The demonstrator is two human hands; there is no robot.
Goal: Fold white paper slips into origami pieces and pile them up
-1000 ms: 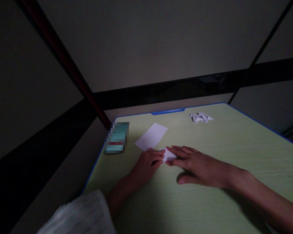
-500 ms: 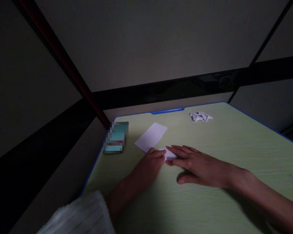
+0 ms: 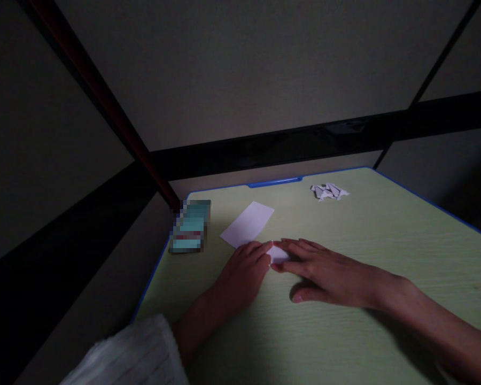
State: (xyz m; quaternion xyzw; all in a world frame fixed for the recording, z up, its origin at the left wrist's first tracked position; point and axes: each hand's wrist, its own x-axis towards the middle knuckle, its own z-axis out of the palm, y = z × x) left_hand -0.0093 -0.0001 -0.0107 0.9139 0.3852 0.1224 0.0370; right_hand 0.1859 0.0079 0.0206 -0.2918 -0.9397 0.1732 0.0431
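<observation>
A small folded white paper piece (image 3: pixel 278 254) lies on the light green table (image 3: pixel 344 331). My right hand (image 3: pixel 318 270) rests flat on the paper's right part, fingers stretched out and pointing left. My left hand (image 3: pixel 244 272) lies just left of it, fingers extended over the paper's left edge and pressing it down. Most of the paper is hidden under both sets of fingers. A flat white sheet (image 3: pixel 247 224) lies just beyond my left hand.
A small heap of folded white paper pieces (image 3: pixel 328 191) sits near the table's far edge. A teal pack (image 3: pixel 189 226), blurred out, lies at the far left corner. The table has a blue rim (image 3: pixel 275 182). Dark frame bars and a wall rise behind.
My left hand's fingers have straightened and slid forward over the paper's left edge. My right hand has hardly moved.
</observation>
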